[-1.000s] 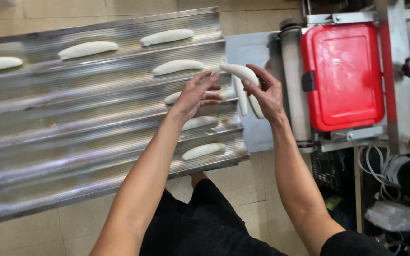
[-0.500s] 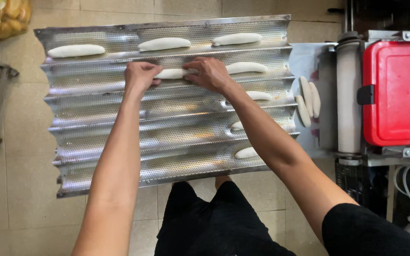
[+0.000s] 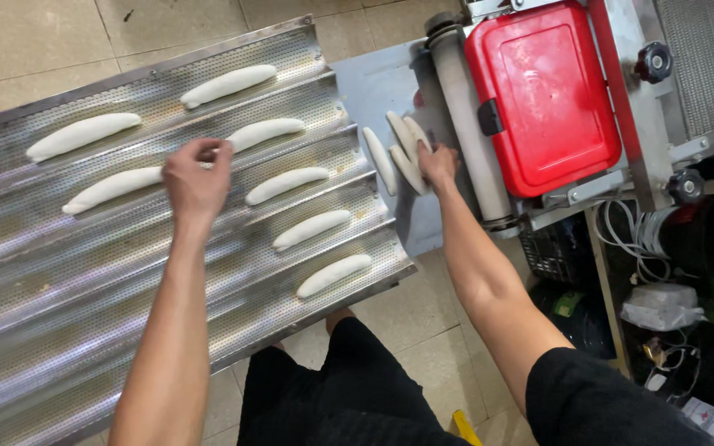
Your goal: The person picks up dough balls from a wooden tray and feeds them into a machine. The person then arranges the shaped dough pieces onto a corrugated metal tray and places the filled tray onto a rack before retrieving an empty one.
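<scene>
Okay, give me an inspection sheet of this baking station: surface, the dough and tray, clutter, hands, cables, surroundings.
Surface: grey metal outfeed plate beside the roller.
Job's things: perforated grooved tray holds seven dough sticks; three more dough pieces lie on the plate.
Clutter: nothing seen on tray or plate.
Hands: left hand over the tray at a dough stick's end; right hand touching the dough pieces on the plate.
Cables: white cables under the machine with the red cover.
Surroundings: tiled floor, bags at right.
</scene>
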